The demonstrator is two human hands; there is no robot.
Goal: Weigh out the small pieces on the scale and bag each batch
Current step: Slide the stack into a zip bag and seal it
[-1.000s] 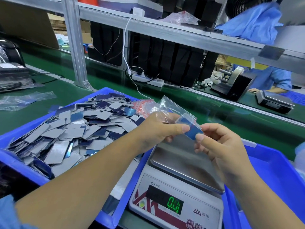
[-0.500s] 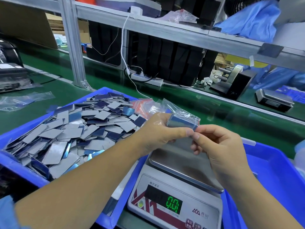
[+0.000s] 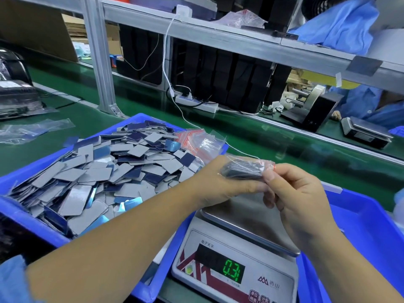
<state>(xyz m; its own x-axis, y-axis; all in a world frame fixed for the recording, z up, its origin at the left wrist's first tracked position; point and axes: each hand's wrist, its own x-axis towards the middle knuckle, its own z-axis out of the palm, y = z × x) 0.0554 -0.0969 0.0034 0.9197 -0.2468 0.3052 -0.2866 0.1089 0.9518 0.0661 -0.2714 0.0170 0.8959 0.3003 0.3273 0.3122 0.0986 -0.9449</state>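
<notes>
Above the steel pan of the digital scale, both hands hold a small clear zip bag with a stack of dark pieces inside. My left hand grips the bag from the left. My right hand pinches its red-striped end between thumb and fingers. The scale's green display shows 0.3. A blue tray on the left is heaped with several grey and blue flat pieces. Spare zip bags with red strips lie at the tray's far corner.
A second blue tray sits to the right of the scale. Beyond runs a green conveyor belt under a metal shelf frame. A power strip, a tape dispenser, another scale and a person's blue sleeve are behind it.
The bagged stack has turned flat and edge-on between my hands, and my right fingers have moved to the bag's red end. The scale reading went from 0.0 to 0.3.
</notes>
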